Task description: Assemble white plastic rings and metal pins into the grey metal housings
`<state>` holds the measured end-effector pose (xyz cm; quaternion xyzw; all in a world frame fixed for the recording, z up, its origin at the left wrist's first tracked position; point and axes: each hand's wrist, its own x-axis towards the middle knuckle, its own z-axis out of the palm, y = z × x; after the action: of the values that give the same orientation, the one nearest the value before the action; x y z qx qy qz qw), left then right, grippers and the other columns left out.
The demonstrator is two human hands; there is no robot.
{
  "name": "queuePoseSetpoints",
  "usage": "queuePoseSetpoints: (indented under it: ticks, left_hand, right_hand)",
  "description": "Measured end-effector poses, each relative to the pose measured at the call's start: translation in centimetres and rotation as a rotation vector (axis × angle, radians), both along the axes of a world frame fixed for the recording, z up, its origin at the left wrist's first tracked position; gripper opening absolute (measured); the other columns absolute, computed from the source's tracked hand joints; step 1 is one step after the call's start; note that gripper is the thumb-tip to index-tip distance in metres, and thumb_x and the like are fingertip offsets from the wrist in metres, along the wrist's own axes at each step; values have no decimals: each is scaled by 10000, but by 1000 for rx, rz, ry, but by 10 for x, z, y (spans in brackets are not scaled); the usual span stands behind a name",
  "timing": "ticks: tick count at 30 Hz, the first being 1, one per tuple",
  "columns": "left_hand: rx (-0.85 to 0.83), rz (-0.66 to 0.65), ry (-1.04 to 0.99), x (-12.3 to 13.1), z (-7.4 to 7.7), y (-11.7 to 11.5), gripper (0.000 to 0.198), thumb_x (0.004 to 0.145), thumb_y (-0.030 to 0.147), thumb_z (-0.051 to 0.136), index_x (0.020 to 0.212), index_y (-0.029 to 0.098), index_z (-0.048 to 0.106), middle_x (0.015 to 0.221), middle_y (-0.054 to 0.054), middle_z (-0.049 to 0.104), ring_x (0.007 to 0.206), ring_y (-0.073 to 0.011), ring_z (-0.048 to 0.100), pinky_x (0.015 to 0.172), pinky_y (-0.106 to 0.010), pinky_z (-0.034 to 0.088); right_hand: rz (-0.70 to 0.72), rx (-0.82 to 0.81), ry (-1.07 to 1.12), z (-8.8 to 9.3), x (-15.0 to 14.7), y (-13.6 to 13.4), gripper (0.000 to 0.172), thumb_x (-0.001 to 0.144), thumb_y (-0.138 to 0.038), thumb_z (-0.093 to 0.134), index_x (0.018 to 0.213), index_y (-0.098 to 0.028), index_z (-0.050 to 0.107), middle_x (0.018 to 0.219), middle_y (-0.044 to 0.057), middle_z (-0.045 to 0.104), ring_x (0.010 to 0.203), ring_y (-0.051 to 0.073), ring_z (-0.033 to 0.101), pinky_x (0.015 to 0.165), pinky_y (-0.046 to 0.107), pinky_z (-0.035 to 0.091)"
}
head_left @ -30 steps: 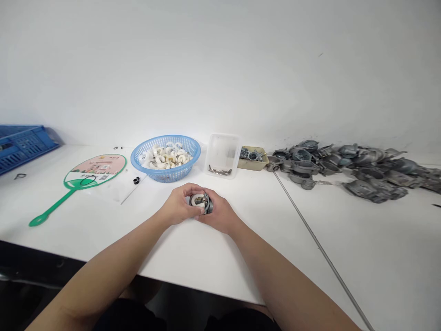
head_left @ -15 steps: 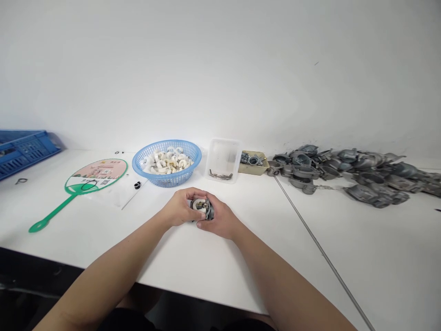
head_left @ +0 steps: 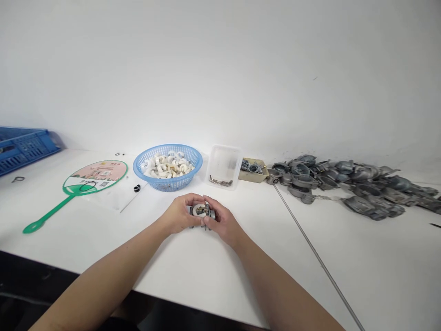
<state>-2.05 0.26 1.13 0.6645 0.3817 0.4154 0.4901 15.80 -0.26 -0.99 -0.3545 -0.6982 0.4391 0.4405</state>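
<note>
Both hands are wrapped round a small grey metal carburetor (head_left: 208, 212) just over the white table, near its middle. My left hand (head_left: 178, 214) grips its left side, thumb along the near edge. Opposite it, my right hand (head_left: 223, 221) closes on the right side, its thumb near the left one. A white C-shaped float (head_left: 198, 211) lies in the upturned open side, with brass-coloured parts in its centre. Fingers hide much of the carburetor's sides. Beyond the hands stands a blue basket (head_left: 168, 185) of similar white floats.
A clear plastic box (head_left: 224, 158) holds thin metal pins; beside it is a yellowish tray (head_left: 253, 176) of metal parts. Grey metal castings (head_left: 372, 188) pile up at right, near a long thin rod (head_left: 317, 255). At left lie a green-handled fan (head_left: 48, 214) and a blue crate (head_left: 29, 149).
The carburetor has been tilted or turned slightly in my hands, and small prongs now show below it. My right thumb has shifted upward. The camera view has moved a little.
</note>
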Motion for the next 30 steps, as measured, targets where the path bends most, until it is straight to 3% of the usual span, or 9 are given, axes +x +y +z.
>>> queuePoseSetpoints:
  ticks: [7,12,24,30]
  left_hand:
    - [-84,31,-35,3,-4,-1,578,525,132,771,1058,156,549,1064,-117,628,948,-251,598,643,-285,506]
    - [-54,95,-32,5,-7,-2,548,521,144,779,1017,152,545,1036,-102,631,971,-229,579,754,-311,489]
    - [91,77,-21,3,-14,-3,437,598,119,689,1007,160,543,974,-61,620,910,-197,582,827,-332,457]
    - [66,32,-100,0,-15,-2,438,595,74,643,1007,160,522,977,-57,589,942,-195,571,828,-323,448]
  right_hand:
    - [-95,-57,32,-6,-1,3,429,744,-398,640,1130,-215,598,1105,84,627,952,237,601,817,402,493]
    - [-151,-66,45,-2,-3,1,291,744,-364,626,978,-193,653,961,74,655,840,207,613,744,366,495]
    - [-154,-66,33,-7,-1,3,272,763,-371,607,957,-183,631,899,58,663,789,182,610,697,326,490]
    - [-135,-78,49,-8,0,4,268,758,-373,625,952,-189,629,894,49,660,788,178,607,712,325,481]
